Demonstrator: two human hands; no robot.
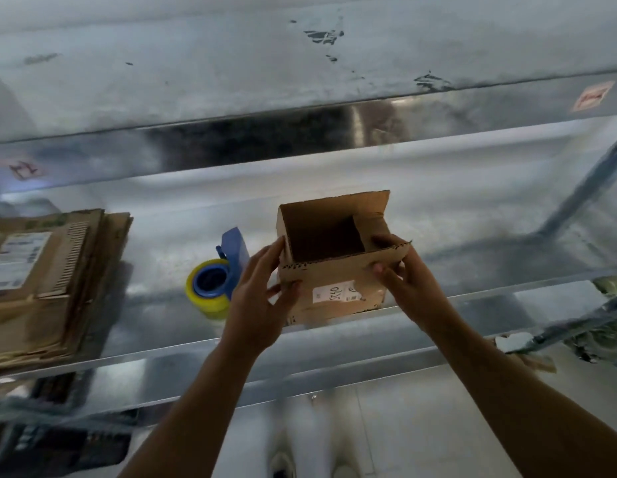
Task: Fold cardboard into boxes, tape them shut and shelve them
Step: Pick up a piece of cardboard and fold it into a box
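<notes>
We are holding the open box (329, 274) at the front edge of the shelf (472, 236), our left hand (260, 298) clasping its left side, our right hand (405, 282) pinching its front flap.

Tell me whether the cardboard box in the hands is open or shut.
Open: the cardboard box has its top flaps standing up, its inside shows, and no tape crosses the top.

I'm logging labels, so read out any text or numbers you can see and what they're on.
Handwritten, maybe "5740", unsure: white label on box.
Too small: printed label on flat cardboard stack.
Blurred: left shelf sticker, right shelf sticker.
</notes>
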